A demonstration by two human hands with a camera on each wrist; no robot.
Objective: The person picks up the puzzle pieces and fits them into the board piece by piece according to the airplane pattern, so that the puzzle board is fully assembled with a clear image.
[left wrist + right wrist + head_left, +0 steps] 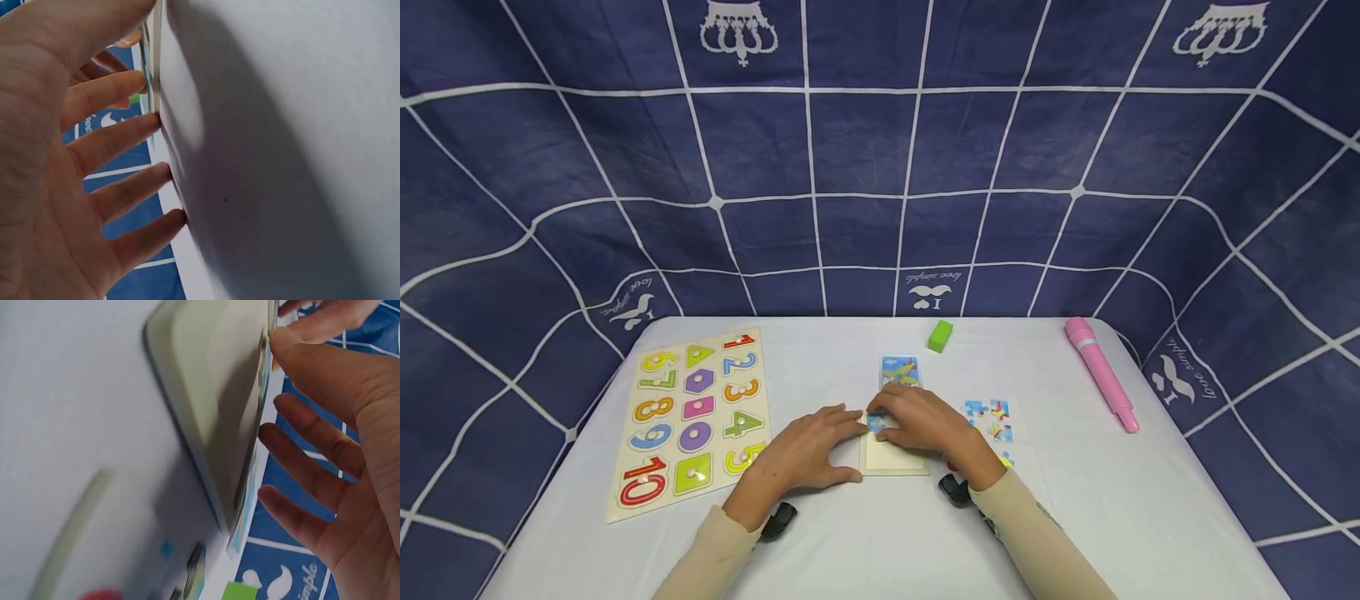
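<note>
A small wooden puzzle tray [897, 463] lies in the middle of the white table, its near part bare pale wood. Blue puzzle pieces [876, 421] fill its far left corner. My right hand [922, 419] bends over the tray from the right; in the right wrist view its thumb [286, 342] presses at the pieces while the other fingers spread beyond. At the tray's left side rests my left hand [811, 447], fingers extended. The left wrist view has its fingertips [150, 122] by the tray's edge and on the tablecloth. Part of the tray is hidden under the right hand.
Beyond the tray lies a card with an airplane picture [900, 368]. Loose jigsaw pieces [1000, 422] are spread to the right, partly behind the right forearm. A number-and-shape board [711, 342] occupies the left; a green block [940, 336] and a pink stick-like toy [1102, 375] lie farther back.
</note>
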